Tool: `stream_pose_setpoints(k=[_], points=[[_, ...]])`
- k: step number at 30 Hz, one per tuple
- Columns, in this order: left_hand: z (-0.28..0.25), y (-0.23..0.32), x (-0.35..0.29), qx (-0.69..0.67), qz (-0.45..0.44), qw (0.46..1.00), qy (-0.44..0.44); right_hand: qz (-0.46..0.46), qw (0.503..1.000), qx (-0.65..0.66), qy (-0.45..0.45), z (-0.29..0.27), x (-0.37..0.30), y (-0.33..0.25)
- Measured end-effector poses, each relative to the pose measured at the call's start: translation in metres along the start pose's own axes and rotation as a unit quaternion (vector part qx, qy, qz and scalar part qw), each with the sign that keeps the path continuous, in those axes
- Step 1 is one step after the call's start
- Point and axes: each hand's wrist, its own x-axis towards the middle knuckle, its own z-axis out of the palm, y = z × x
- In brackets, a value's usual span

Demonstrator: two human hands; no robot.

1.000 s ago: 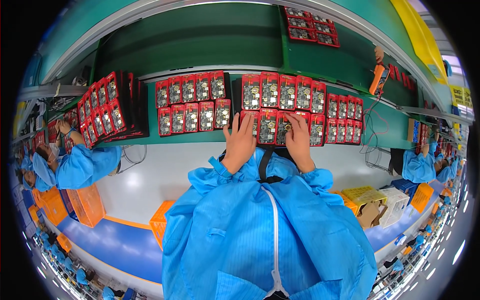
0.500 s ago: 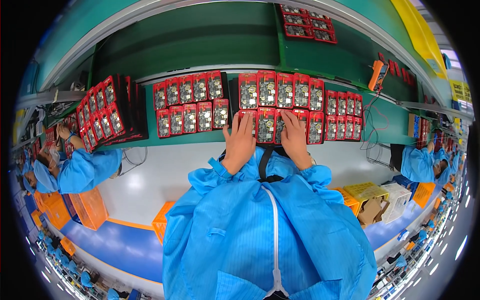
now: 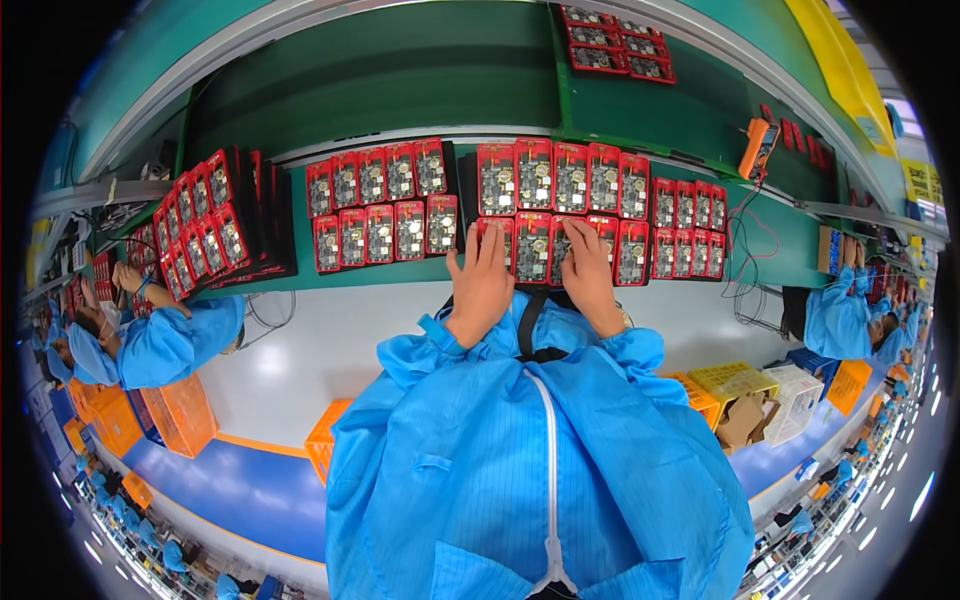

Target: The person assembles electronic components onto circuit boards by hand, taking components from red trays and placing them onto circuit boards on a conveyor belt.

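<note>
Red-framed circuit boards (image 3: 534, 175) lie in two rows on a black tray in front of me. My left hand (image 3: 482, 285) rests its outstretched fingers on a board at the left end of the near row, thumb out to the side. My right hand (image 3: 590, 278) lies with fingers extended over another near-row board (image 3: 600, 222), its thumb by the bare board (image 3: 562, 250) beside it. Between my hands one board (image 3: 532, 248) shows uncovered. Neither hand is closed around anything; my fingertips partly hide the boards below them.
More boards fill trays to the left (image 3: 378, 235) and right (image 3: 690, 250), with stacked trays (image 3: 215, 230) farther left. An orange multimeter (image 3: 758, 148) with red and black leads stands back right. Co-workers in blue sit on both sides; a yellow crate (image 3: 730, 380) stands behind on the right.
My hands stay in nearly the same place on the boards. The co-worker at the far right has brought the hands forward over the bench.
</note>
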Motion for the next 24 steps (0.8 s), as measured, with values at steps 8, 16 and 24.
stream_pose_setpoints(k=[8, 16, 24], points=[[0.0, 0.005, 0.002, 0.012, -0.009, 1.0, -0.016, -0.006, 1.0, 0.021, 0.01, 0.001, 0.0, 0.007], [0.0, 0.006, 0.001, 0.011, -0.013, 1.0, -0.008, 0.035, 0.996, -0.037, 0.068, -0.016, -0.004, 0.028], [0.001, 0.004, 0.003, 0.012, -0.019, 1.0, -0.011, 0.031, 0.996, -0.048, 0.073, -0.022, -0.004, 0.035]])
